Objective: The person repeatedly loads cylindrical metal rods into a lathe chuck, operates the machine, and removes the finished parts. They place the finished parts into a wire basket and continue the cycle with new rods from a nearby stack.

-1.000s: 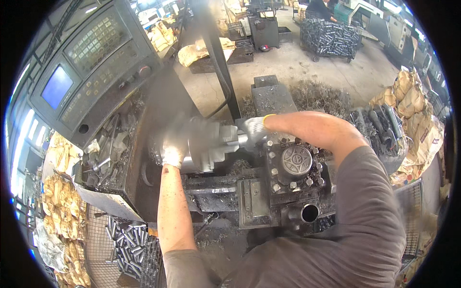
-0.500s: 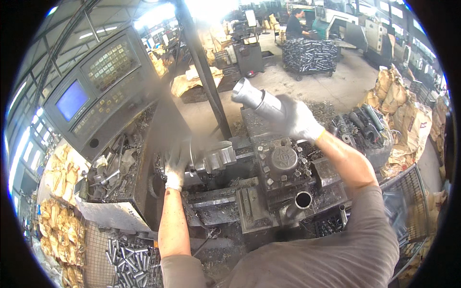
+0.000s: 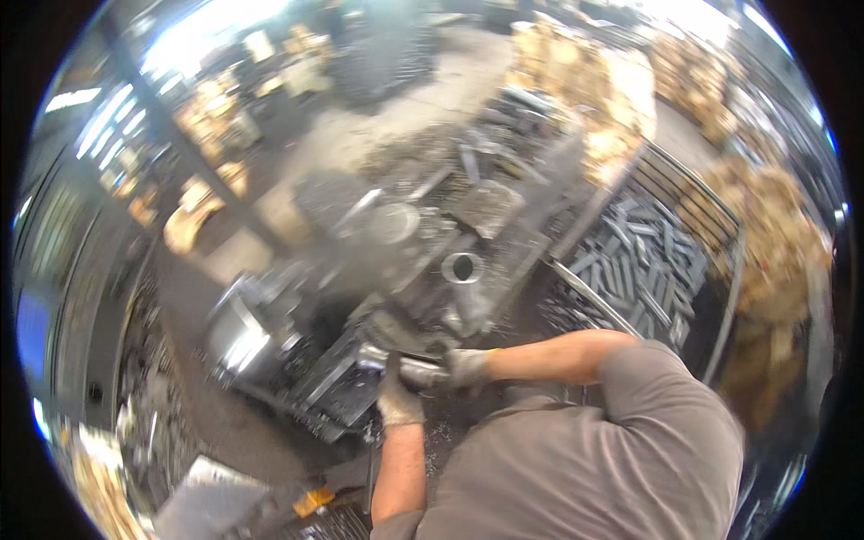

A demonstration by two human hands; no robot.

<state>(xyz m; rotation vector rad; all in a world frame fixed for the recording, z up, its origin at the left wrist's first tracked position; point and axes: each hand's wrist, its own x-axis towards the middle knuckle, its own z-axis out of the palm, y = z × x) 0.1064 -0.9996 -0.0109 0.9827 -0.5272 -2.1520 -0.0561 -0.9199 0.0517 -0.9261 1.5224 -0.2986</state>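
Note:
A shiny metal tube [image 3: 405,366] lies crosswise in front of my body, held between both hands. My left hand [image 3: 396,398], in a whitish work glove, closes on the tube from below, near its left end. Around the right end my right hand [image 3: 463,367], also gloved and darkened at the fingers, is closed. Some fingers are smeared by motion. Just beyond the hands is the lathe bed [image 3: 337,373], with the bright round chuck [image 3: 243,335] to its left. A hollow metal cylinder [image 3: 463,274] stands on the machine with its open end up.
On the right, a wire-sided bin [image 3: 733,297] holds many metal tubes [image 3: 639,261]. Brown paper wrapping [image 3: 612,90] lies behind it. Loose parts cover the machine's far end [image 3: 504,171]. A dark post [image 3: 189,135] rises at the left, and a control panel [image 3: 54,333] is partly visible.
My view has swung to the right and blurred. My right hand has brought the tube down toward my body, and my left hand has left the chuck area and taken hold of it.

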